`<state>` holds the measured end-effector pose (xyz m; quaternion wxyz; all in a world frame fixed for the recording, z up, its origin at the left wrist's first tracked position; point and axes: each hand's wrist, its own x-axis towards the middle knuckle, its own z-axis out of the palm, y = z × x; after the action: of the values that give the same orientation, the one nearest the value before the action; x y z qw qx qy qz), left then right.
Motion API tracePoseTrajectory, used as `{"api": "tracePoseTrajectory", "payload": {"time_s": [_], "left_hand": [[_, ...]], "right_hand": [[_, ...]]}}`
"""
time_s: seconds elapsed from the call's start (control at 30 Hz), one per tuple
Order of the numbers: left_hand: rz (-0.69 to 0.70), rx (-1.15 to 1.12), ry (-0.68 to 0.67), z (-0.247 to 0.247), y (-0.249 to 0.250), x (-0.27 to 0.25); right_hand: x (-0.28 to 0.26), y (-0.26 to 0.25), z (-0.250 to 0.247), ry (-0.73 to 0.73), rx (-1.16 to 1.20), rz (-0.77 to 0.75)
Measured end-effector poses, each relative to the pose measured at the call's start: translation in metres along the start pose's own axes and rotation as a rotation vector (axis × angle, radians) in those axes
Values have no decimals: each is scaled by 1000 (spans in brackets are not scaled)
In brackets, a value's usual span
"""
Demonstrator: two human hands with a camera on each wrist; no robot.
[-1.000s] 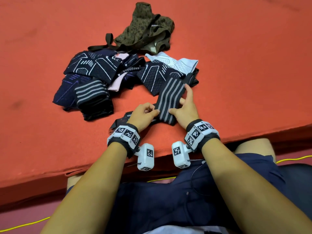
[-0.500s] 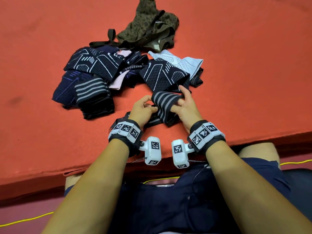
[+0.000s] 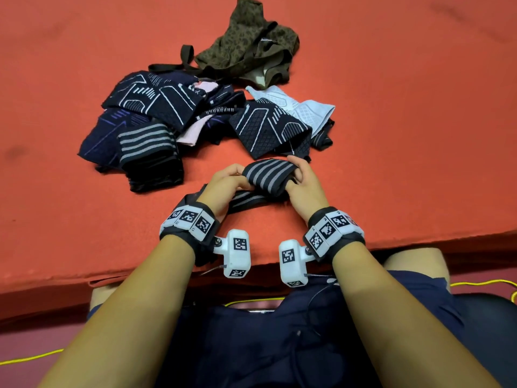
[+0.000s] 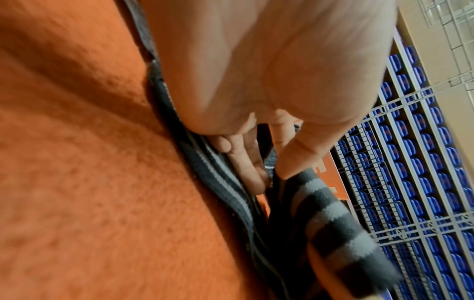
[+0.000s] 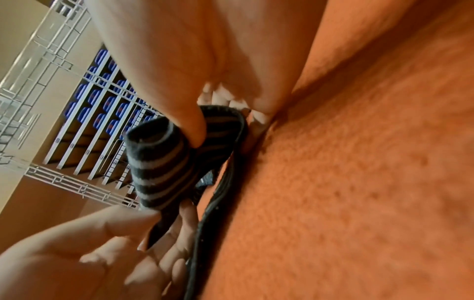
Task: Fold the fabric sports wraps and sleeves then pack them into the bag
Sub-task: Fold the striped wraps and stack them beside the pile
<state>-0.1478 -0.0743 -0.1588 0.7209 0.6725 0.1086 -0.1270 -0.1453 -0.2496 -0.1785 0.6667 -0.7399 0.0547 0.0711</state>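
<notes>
A black wrap with grey stripes (image 3: 264, 177) is doubled over between my hands near the front of the orange mat (image 3: 391, 135). My left hand (image 3: 228, 182) pinches its left end; thumb and fingers show on the striped fabric (image 4: 330, 221) in the left wrist view. My right hand (image 3: 300, 180) grips the right end, thumb pressed on the fold (image 5: 164, 162). A strap of the wrap (image 3: 246, 201) trails on the mat under my hands. The camouflage bag (image 3: 251, 43) lies crumpled at the back.
A heap of dark patterned sleeves (image 3: 156, 99), a pale blue sleeve (image 3: 302, 107) and a folded striped wrap (image 3: 148, 152) lies between my hands and the bag. The mat's front edge (image 3: 251, 273) runs just behind my wrists. A yellow cord (image 3: 475, 282) lies on the floor.
The striped wrap lay flat and stretched away from me; both hands have drawn its far end back over itself, so it now sits doubled between them.
</notes>
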Motion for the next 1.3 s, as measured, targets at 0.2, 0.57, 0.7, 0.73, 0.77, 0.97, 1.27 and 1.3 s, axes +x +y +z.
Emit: {"api": "tracePoseTrajectory", "payload": {"time_s": [0.2,0.57,0.7,0.73,0.77,0.97,1.27,1.3], "left_hand": [[-30,-9,-63,4,2,-8],[-15,35,31,-2,-10,2],[-9,11,65,2,-7,-1],[-6,24,85,2,-7,0],[-15,29,101,2,-7,0],[-64,123,137,-4,-9,4],[-12,123,42,0,-4,-6],[-13,137,27,0,-5,-7]], "right_hand": [[0,-2,5,20,-195,-48],[9,-4,12,-41,-273,-47],[7,3,15,13,-132,-33],[6,2,14,37,-79,-33],[6,2,12,53,-21,-26],[3,-2,5,109,192,37],[-5,-2,-3,-57,185,72],[-5,-1,-3,-69,171,72]]}}
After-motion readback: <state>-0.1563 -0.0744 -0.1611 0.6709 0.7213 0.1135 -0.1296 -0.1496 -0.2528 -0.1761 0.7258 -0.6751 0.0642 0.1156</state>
